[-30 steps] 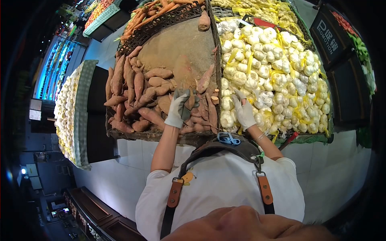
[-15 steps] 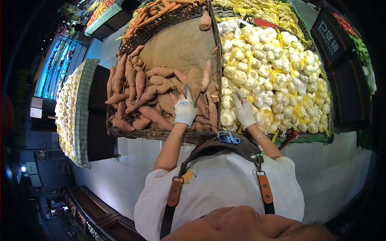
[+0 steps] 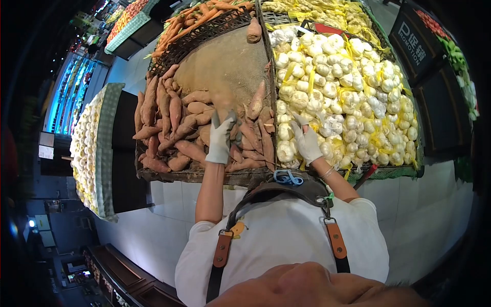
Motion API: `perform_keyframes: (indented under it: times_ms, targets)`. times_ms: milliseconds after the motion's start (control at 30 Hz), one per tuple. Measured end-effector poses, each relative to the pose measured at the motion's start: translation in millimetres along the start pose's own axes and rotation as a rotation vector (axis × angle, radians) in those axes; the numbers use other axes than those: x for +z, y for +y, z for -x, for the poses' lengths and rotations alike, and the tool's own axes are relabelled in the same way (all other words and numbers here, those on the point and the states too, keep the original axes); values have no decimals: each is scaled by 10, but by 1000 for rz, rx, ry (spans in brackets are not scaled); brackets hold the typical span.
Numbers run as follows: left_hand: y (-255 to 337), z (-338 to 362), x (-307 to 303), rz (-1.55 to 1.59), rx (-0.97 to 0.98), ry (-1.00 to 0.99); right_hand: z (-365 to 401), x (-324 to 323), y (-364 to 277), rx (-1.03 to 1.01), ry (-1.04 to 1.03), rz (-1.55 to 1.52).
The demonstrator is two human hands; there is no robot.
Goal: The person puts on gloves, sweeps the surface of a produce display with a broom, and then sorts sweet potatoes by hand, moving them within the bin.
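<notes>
Grip unclear, the left hand (image 3: 220,141) is at sweet potatoes (image 3: 191,151) beside the garlic (image 3: 346,80); the right hand (image 3: 308,145), loosely spread, overlies it.

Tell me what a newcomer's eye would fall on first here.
Most likely the bright heap of round white garlic bulbs, streaked with yellow netting, right of centre. Next, perhaps, the long reddish-brown sweet potatoes piled left of centre, with the white-gloved left hand over them. The white-gloved right hand probably stands out less, pale against the garlic.
</notes>
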State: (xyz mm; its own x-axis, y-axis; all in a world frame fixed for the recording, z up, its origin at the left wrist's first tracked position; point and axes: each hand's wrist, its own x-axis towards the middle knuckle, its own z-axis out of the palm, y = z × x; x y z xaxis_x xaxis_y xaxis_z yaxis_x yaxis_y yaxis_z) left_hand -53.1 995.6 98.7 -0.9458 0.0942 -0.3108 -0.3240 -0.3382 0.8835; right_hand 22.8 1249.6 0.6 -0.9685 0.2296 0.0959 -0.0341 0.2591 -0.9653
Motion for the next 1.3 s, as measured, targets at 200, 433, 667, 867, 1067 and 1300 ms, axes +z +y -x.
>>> perform_keyframes:
  times_ms: [200,433,667,867,1067,1300]
  targets:
    - [-93,19,268,-827,831,323,1,-22,-130,69,-4,-58]
    - [-331,-139,48,-1493,-16,-89,-2,-21,-127,81,-26,-58]
    - [-565,-640,-650,8,-378,-165,-15,-29,-137,88,-15,-68]
    - [186,-957,-156,131,-205,-148,-42,-33,-214,153,-25,-124]
    - [658,-2388,316,-92,-60,-98,-75,-20,-149,198,-25,-206]
    - [416,-3674,613,-592,-89,57,-122,-17,-136,246,17,-294]
